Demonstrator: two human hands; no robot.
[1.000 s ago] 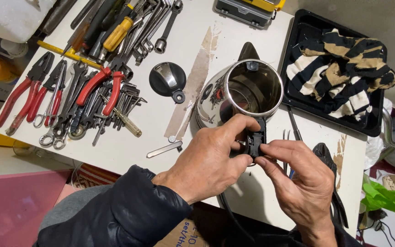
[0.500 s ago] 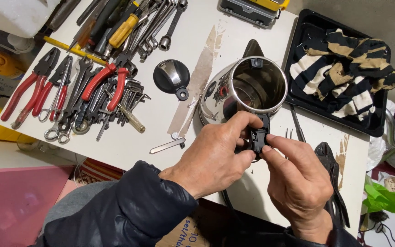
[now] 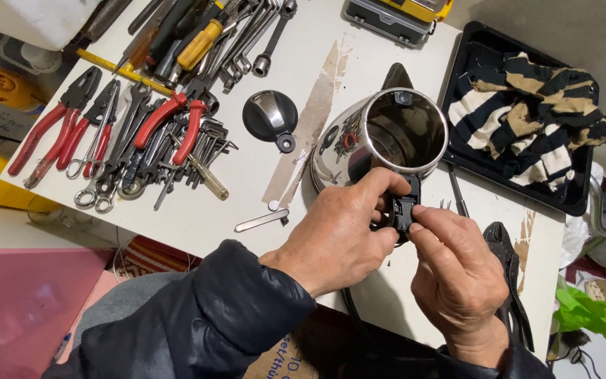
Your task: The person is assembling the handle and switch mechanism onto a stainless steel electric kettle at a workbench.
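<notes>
Two hands at work: both meet on one small black part at the kettle's rim, near the middle of the bench.
Pliers: red-handled pliers lie at nine o'clock of the kettle, at the far left of the bench, untouched.
Tool spread: spanners, cutters and hex keys sit just right of the pliers, at about ten o'clock of the kettle, none in hand.
Lid: the black and chrome kettle lid is off and lies apart from the kettle, at its nine o'clock.
Metal strip: a small flat metal strip lies loose at seven o'clock of the kettle, near the left wrist.
Left hand: the left hand has thumb and forefinger pinched shut on the black plastic part.
Kettle: the stainless steel kettle stands open on the bench, its inside bare and dark.
Black plastic part: it sits at six o'clock of the kettle mouth, touching the rim where a handle would join.
Right hand: the right hand presses its closed fingertips on the same part from the right.
Tray: a black tray with a striped rag lies at two o'clock.
Progress: judging by the lid off and loose pieces, the kettle is partly stripped; the part at the rim is not yet clearly free or seated.
</notes>
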